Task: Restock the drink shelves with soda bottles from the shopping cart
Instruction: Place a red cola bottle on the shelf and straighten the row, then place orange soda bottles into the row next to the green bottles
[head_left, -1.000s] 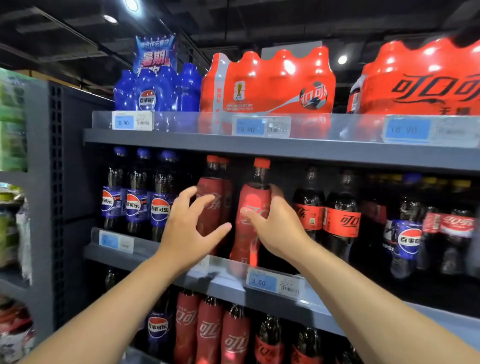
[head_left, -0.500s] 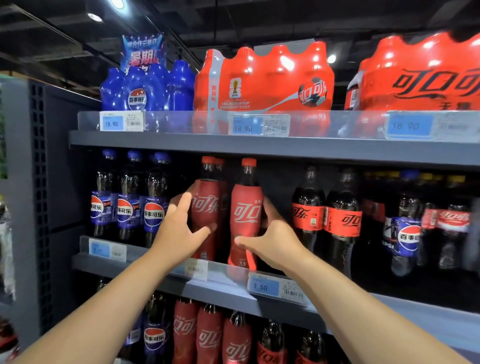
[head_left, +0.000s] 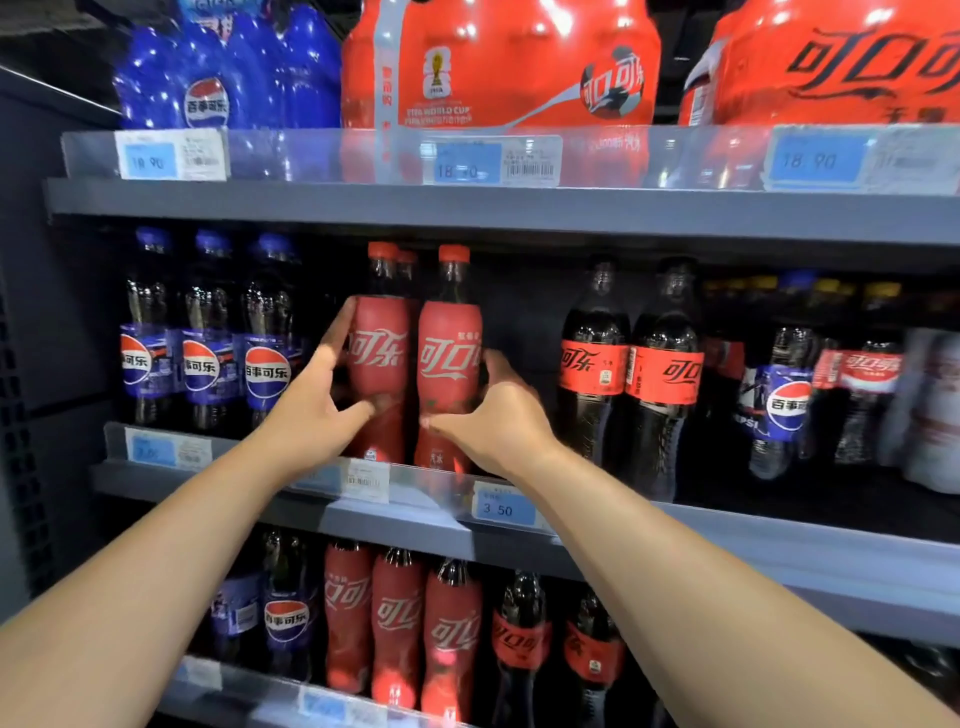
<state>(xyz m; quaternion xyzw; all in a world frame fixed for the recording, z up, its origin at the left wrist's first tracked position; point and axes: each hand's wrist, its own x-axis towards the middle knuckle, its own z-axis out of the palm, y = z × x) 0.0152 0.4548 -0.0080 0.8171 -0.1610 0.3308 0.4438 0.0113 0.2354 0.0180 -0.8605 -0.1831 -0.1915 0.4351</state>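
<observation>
Two red-sleeved cola bottles stand upright side by side at the front of the middle shelf (head_left: 779, 540). My left hand (head_left: 317, 410) wraps the left red bottle (head_left: 379, 358), fingers behind it and thumb across its lower front. My right hand (head_left: 498, 421) grips the right red bottle (head_left: 447, 358) from its right side, thumb on the lower front. A third red-capped bottle stands just behind them. The shopping cart is out of view.
Blue-label cola bottles (head_left: 265, 338) stand left of my hands, black-and-red zero cola bottles (head_left: 665, 374) to the right. Shrink-wrapped multipacks (head_left: 498, 62) fill the top shelf. More bottles line the lower shelf (head_left: 395, 623). A gap lies between the right red bottle and the zero colas.
The right bottle went from tilted in my right hand to upright on the shelf beside the left one. My left hand closed onto the left bottle. The view moved closer.
</observation>
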